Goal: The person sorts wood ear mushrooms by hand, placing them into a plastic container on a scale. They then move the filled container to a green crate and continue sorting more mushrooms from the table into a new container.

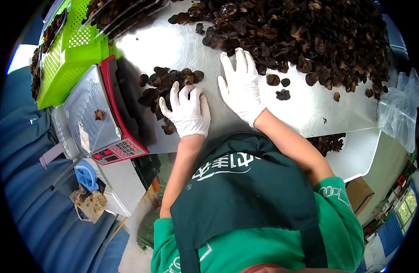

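Note:
My left hand (187, 111), in a white glove, lies palm down with its fingers spread at the edge of a small pile of wood ear mushrooms (161, 82). Its fingertips touch or nearly touch the pieces. Also gloved in white, my right hand (242, 86) has its fingers stretched out. The fingertips reach the near edge of a large heap of dark brown wood ear mushrooms (291, 34); whether anything lies under the palm is hidden. A few loose mushroom pieces (273, 80) lie right of this hand.
A red digital scale (120, 148) with a metal pan (92, 111) stands at the left, one mushroom piece on it. Behind it is a green perforated basket (68, 59). Clear plastic bags (400, 109) hang at the right edge of the metal table (191, 54). Below is a white bin (361, 152).

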The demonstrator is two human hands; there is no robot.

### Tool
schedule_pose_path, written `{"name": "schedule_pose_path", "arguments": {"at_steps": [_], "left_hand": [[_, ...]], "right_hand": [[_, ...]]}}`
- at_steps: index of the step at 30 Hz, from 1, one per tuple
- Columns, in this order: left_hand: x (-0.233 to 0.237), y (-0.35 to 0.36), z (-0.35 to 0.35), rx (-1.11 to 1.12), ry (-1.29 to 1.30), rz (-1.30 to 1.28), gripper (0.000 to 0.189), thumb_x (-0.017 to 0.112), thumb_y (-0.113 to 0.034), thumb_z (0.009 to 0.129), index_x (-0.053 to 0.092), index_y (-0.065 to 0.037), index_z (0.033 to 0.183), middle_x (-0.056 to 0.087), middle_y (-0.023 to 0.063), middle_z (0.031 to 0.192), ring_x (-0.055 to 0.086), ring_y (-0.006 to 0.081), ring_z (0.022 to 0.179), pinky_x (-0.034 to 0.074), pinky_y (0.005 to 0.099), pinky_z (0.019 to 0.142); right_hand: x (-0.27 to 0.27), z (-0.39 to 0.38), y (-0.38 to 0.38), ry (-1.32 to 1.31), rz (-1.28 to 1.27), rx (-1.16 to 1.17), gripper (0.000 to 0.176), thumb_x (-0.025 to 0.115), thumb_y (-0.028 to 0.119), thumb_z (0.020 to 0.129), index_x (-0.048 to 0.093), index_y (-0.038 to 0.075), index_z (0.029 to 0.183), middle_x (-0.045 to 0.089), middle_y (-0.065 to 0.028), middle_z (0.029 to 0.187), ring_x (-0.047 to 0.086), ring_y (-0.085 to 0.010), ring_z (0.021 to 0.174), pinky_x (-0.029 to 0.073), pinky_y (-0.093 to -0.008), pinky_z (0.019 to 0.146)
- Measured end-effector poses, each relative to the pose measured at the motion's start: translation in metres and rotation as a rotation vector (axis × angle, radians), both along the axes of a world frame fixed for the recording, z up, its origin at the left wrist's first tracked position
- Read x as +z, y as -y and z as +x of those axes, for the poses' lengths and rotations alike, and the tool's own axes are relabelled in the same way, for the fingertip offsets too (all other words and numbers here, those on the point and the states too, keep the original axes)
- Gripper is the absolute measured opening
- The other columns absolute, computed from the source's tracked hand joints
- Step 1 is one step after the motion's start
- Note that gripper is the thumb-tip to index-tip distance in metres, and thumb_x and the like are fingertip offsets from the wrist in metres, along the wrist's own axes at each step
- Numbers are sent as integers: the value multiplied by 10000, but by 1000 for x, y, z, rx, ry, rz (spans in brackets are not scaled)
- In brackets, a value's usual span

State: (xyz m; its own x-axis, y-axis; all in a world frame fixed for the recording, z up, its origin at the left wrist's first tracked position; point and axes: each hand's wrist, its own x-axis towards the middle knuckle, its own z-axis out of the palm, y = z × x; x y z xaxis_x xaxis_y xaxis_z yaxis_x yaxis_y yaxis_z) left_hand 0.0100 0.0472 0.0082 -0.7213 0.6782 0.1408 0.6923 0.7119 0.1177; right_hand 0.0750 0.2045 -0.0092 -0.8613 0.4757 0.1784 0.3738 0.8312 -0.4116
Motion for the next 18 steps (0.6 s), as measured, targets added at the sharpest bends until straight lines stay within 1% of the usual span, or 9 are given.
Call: {"name": "schedule_pose_path", "arguments": {"at_steps": [1,5,6,9,13,14,16,17,18], "left_hand": [[1,0,1,4,4,7,217,665,-249,894,664,-215,1108,617,-19,1239,454,290,1382,150,589,1163],[1,-1,4,16,23,34,217,666,-256,899,663,-212,1111,615,-14,1246,452,292,1384,155,592,1160],[2,-2,3,12,21,24,250,671,-260,898,664,-211,1143,615,-7,1258,452,293,1384,164,593,1155],[7,-7,2,6,12,67,295,676,-260,895,663,-211,1186,612,0,1277,452,291,1385,174,592,1152],[12,-19,2,-53,10,108,350,691,-222,883,663,-194,1231,609,19,1295,467,300,1367,196,574,1158],[13,-23,1,-99,19,130,358,694,-210,880,662,-187,1237,607,27,1298,468,303,1366,209,565,1159],[14,-32,0,-187,44,166,370,700,-185,877,661,-165,1245,606,57,1295,474,316,1359,248,537,1159],[14,-39,1,-230,49,197,363,696,-179,875,660,-157,1235,608,78,1281,480,324,1347,275,536,1145],[14,-46,2,-270,76,220,357,697,-171,870,661,-145,1224,611,86,1271,490,330,1332,290,530,1136]], "right_hand": [[-2,-1,-1,8,16,4,581,611,256,945,488,2,1453,429,-316,1457,413,-457,1367,352,-492,1167],[-12,25,0,-94,-11,149,512,561,170,958,508,-34,1425,524,-238,1434,474,-380,1364,352,-442,1179],[-9,33,3,-105,-18,158,474,539,107,949,530,-53,1395,563,-210,1409,504,-355,1349,377,-425,1169],[-3,57,3,-128,-172,246,454,534,76,934,551,-67,1364,572,-220,1392,529,-365,1324,409,-431,1149],[15,93,-5,-24,-226,328,439,526,62,922,561,-69,1340,589,-225,1360,547,-380,1304,422,-427,1142],[16,108,-11,7,-198,349,407,528,89,922,585,-60,1297,604,-229,1319,551,-374,1295,439,-416,1119],[41,142,-30,228,-209,343,345,492,130,987,610,-44,1260,621,-207,1314,564,-348,1282,419,-406,1129],[51,168,-39,238,-146,262,238,569,162,965,663,-8,1104,676,-167,1139,650,-314,1091,526,-386,956],[52,202,-43,347,127,129,260,591,245,948,640,99,738,605,-72,722,650,-232,747,551,-358,699]]}}
